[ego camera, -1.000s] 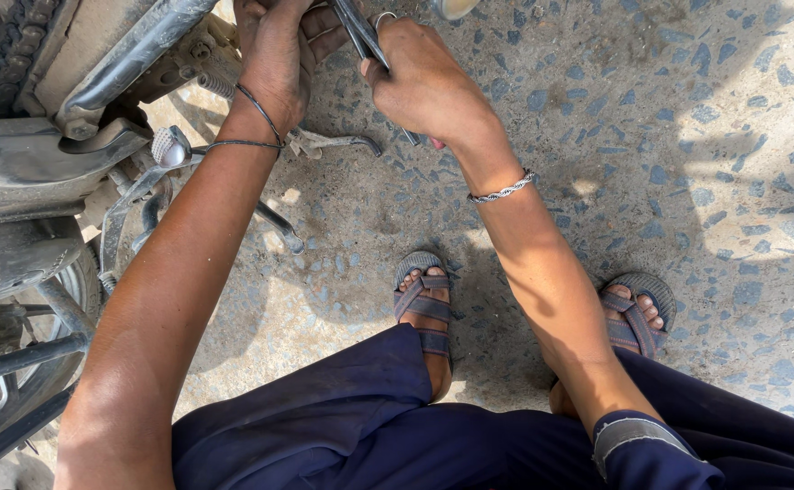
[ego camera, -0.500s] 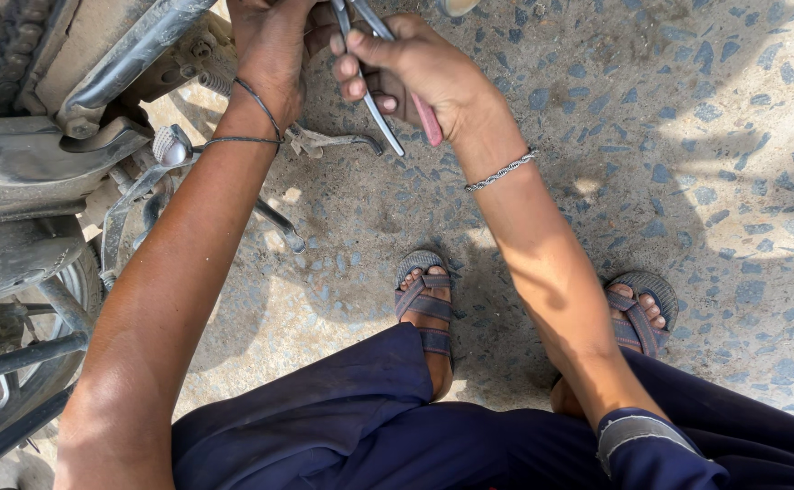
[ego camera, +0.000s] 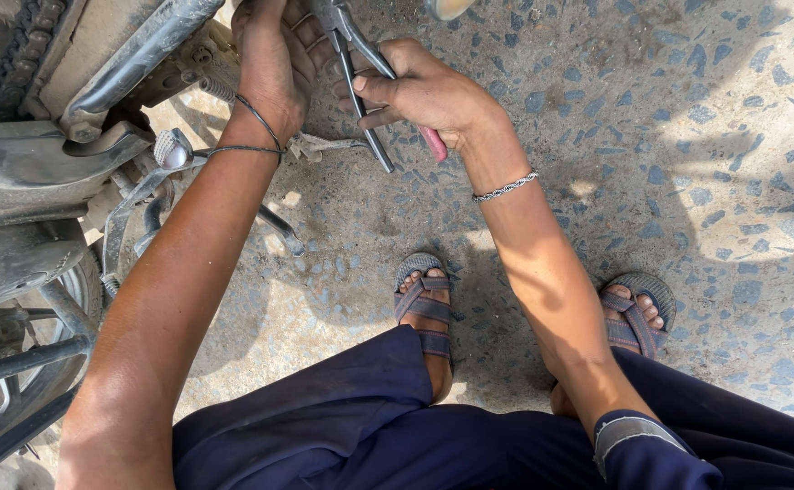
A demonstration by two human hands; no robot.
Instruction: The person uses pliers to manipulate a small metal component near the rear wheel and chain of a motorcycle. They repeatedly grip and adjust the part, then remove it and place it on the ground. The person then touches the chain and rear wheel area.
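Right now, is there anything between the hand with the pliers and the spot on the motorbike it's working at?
Nothing separate shows in the gap. The right hand holds the pliers, whose head reaches the top edge beside the left hand at the motorbike. The exact contact point is cut off by the frame.

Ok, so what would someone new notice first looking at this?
Probably the right hand gripping pliers with a pink handle end, at top centre. Beside it, the left hand reaches up to the motorcycle's underside on the left. Below, two sandalled feet stand on speckled stone floor.
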